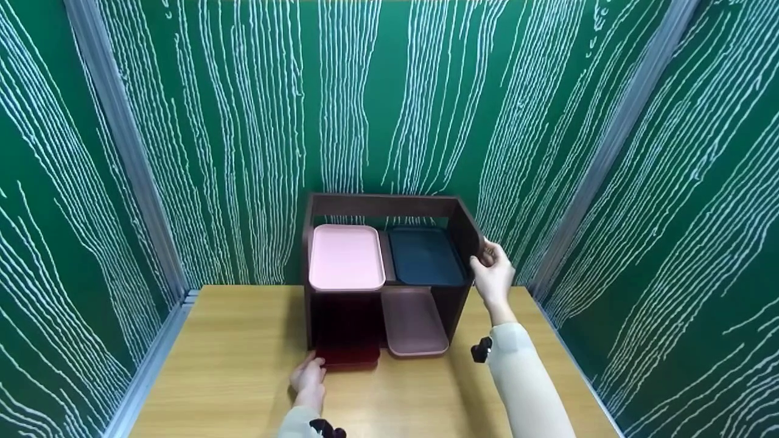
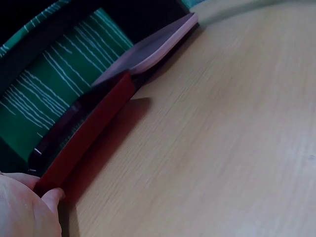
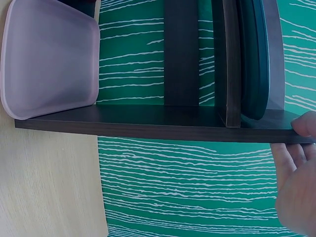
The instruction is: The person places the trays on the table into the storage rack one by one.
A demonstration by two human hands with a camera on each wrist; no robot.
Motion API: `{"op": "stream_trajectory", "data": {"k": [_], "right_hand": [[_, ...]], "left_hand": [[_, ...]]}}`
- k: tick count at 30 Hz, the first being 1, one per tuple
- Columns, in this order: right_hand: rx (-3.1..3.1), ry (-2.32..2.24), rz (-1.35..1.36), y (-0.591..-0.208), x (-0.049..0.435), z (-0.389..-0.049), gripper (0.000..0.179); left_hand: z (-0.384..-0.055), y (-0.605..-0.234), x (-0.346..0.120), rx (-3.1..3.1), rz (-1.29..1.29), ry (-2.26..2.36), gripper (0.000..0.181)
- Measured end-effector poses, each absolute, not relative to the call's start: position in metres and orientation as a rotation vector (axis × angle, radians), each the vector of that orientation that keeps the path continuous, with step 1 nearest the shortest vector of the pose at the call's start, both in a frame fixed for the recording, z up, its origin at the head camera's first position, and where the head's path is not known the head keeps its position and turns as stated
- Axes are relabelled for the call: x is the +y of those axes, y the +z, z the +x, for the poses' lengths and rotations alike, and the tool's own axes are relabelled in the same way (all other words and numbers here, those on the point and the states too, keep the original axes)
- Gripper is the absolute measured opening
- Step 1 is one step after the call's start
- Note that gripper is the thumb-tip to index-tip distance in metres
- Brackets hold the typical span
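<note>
A dark brown two-tier rack [image 1: 389, 204] stands on the table. My left hand [image 1: 308, 378] pinches the left front corner of a dark red tray [image 1: 348, 357], which sticks out from the lower left compartment; thumb and fingers show at that corner in the left wrist view. At the rack's right side panel [image 3: 148, 129], my right hand [image 1: 494, 277] grips the upper front edge between thumb and fingers. On the upper shelf lie a pink tray [image 1: 347, 257] at left and a dark blue tray [image 1: 426, 255] at right. A dusky pink tray [image 1: 415, 322] sits in the lower right compartment.
The wooden table [image 1: 237, 365] extends to both sides and in front of the rack. Green panels [image 1: 243, 121] with white wavy lines rise behind and beside it, joined by grey metal posts [image 1: 128, 134].
</note>
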State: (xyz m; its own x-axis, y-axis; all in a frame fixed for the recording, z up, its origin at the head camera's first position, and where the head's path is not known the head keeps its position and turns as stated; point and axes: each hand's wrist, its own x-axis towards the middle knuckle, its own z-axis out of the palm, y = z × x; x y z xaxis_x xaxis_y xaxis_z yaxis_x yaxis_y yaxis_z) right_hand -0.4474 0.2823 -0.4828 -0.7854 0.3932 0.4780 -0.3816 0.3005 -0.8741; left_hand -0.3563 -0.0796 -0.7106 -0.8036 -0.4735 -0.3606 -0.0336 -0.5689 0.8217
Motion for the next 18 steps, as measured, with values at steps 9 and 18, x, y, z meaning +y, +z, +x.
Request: {"op": "stream_trajectory", "data": {"k": [9, 18], "right_hand": [[-1.948, 1.547, -0.028, -0.481, 0.283, -0.444, 0.043], [-1.921, 1.572, -0.005, -0.483, 0.282, -0.447, 0.042]], "left_hand": [[-0.368, -0.709, -0.078, -1.254, 0.852, -2.352, 0.044], [-0.372, -0.709, -0.073, -1.252, 0.866, -2.302, 0.042]]}}
